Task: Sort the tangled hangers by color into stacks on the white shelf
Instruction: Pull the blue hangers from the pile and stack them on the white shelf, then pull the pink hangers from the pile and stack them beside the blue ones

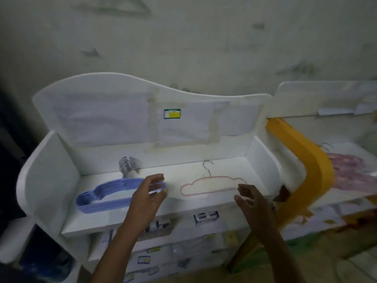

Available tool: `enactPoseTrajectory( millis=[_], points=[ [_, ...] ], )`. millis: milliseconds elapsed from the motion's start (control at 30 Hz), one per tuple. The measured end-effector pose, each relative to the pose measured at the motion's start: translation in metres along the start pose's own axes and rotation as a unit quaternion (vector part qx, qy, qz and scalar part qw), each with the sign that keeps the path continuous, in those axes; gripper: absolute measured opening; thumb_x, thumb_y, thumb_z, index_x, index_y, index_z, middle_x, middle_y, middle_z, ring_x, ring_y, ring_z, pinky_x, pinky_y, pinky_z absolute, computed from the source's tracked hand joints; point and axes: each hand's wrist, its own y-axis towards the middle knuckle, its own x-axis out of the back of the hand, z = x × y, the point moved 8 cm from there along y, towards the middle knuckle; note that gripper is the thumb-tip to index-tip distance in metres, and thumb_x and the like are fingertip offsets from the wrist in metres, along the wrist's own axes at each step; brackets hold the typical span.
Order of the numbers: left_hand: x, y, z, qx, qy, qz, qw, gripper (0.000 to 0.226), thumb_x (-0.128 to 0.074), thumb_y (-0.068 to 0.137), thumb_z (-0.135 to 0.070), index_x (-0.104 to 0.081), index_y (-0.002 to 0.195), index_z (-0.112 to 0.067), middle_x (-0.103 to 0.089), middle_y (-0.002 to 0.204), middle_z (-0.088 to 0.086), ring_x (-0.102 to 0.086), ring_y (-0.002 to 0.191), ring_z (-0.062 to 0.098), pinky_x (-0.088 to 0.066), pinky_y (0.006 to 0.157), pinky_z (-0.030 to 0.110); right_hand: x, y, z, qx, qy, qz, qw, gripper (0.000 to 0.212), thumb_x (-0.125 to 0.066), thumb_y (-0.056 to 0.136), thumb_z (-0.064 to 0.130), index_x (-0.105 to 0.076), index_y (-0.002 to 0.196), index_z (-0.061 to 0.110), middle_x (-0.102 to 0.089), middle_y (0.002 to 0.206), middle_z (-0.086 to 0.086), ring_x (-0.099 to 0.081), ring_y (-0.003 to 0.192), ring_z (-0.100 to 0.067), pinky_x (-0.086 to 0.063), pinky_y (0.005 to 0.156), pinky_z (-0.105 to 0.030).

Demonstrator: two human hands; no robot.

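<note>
A stack of several blue hangers (pixel 104 196) lies on the left of the white shelf (pixel 126 218), their metal hooks (pixel 126 164) bunched at the back. One pink hanger (pixel 212 185) lies flat on the shelf's right half, hook pointing to the back wall. My left hand (pixel 148 194) hovers over the right end of the blue stack, fingers relaxed, and whether it touches the stack I cannot tell. My right hand (pixel 250 198) is open just right of the pink hanger's end, holding nothing.
A pile of pink and purple hangers (pixel 350 174) lies on the neighbouring surface at the right, beyond a yellow curved beam (pixel 306 156). The shelf has raised side walls and a tall back panel with a yellow-green label (pixel 172 113). Labelled drawers sit below.
</note>
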Motion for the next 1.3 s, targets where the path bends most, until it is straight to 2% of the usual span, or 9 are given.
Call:
enactPoseTrajectory(
  millis=[133,267,433,633,767,900,1067,1200,1300],
  points=[
    [-0.059,-0.031,-0.021,-0.022,0.008,0.032,0.999,0.037,-0.067,0.088,-0.006,-0.058,0.112,-0.033,-0.064,0.118,-0.012,-0.062,0.105,0.002,-0.051,0.093,0.032,0.064,-0.027,-0.033,-0.025,0.02,-0.023,0.999,0.037,-0.066,0.092,0.023,-0.055,0.127,0.02,-0.062,0.125,0.001,-0.058,0.115,-0.017,-0.054,0.094,-0.044],
    [-0.121,-0.06,-0.034,-0.031,0.011,0.061,0.998,0.036,-0.067,0.089,-0.006,-0.059,0.115,-0.029,-0.064,0.118,-0.011,-0.062,0.107,0.006,-0.051,0.092,0.03,0.125,-0.059,-0.063,-0.026,0.001,-0.062,0.998,0.032,-0.065,0.092,0.023,-0.057,0.123,0.022,-0.062,0.109,0.013,-0.061,0.103,-0.012,-0.05,0.08,-0.025],
    [-0.203,-0.085,-0.062,-0.038,0.003,0.125,0.991,0.035,-0.064,0.091,-0.005,-0.058,0.12,-0.022,-0.06,0.122,-0.003,-0.06,0.109,0.01,-0.052,0.071,0.012,0.199,-0.095,-0.103,-0.038,-0.033,-0.114,0.992,0.038,-0.068,0.09,0.024,-0.057,0.126,0.02,-0.061,0.115,0.008,-0.058,0.106,-0.009,-0.046,0.085,-0.02],
    [-0.293,-0.091,-0.102,-0.066,0.036,0.18,0.981,0.036,-0.063,0.092,-0.014,-0.055,0.125,-0.025,-0.058,0.128,-0.005,-0.057,0.115,0.015,-0.052,0.093,0.038,0.278,-0.121,-0.137,-0.058,-0.057,-0.188,0.979,0.038,-0.068,0.09,0.02,-0.056,0.126,0.021,-0.061,0.116,0.007,-0.058,0.106,-0.008,-0.045,0.079,-0.016],
    [-0.355,-0.091,-0.112,-0.078,0.06,0.213,0.972,0.033,-0.064,0.092,-0.022,-0.055,0.125,-0.024,-0.059,0.125,-0.006,-0.058,0.113,0.015,-0.052,0.096,0.039,0.317,-0.13,-0.163,-0.083,-0.062,-0.217,0.971,0.035,-0.069,0.089,0.017,-0.057,0.123,0.021,-0.06,0.11,0.009,-0.058,0.102,-0.008,-0.042,0.074,-0.01],
    [-0.426,-0.083,-0.114,-0.077,0.039,0.258,0.962,0.033,-0.062,0.094,-0.022,-0.053,0.125,-0.028,-0.059,0.12,-0.009,-0.058,0.11,0.013,-0.053,0.088,0.033,0.355,-0.124,-0.195,-0.101,-0.082,-0.242,0.961,0.036,-0.07,0.088,0.012,-0.058,0.121,0.019,-0.06,0.11,0.011,-0.058,0.102,-0.006,-0.042,0.072,-0.009],
    [-0.52,-0.065,-0.136,-0.104,0.015,0.307,0.946,0.034,-0.065,0.091,-0.021,-0.054,0.122,-0.029,-0.057,0.12,-0.011,-0.057,0.109,0.009,-0.053,0.085,0.03,0.412,-0.101,-0.243,-0.135,-0.108,-0.251,0.952,0.034,-0.069,0.088,0.023,-0.059,0.121,0.023,-0.064,0.115,0.009,-0.06,0.106,-0.007,-0.05,0.084,-0.022],
    [-0.574,-0.041,-0.145,-0.111,0.009,0.321,0.94,0.033,-0.063,0.093,-0.024,-0.053,0.124,-0.028,-0.056,0.122,-0.011,-0.056,0.111,0.007,-0.05,0.072,0.016,0.459,-0.069,-0.266,-0.147,-0.122,-0.272,0.943,0.035,-0.069,0.089,0.023,-0.059,0.123,0.022,-0.065,0.115,0.009,-0.061,0.105,-0.008,-0.053,0.089,-0.032],
    [-0.603,-0.019,-0.147,-0.109,0.019,0.308,0.945,0.032,-0.06,0.094,-0.022,-0.052,0.124,-0.028,-0.056,0.123,-0.009,-0.055,0.112,0.01,-0.051,0.084,0.027,0.475,-0.04,-0.281,-0.147,-0.126,-0.269,0.943,0.036,-0.069,0.089,0.02,-0.059,0.123,0.023,-0.065,0.114,0.011,-0.061,0.105,-0.004,-0.052,0.09,-0.028]
  ],
)
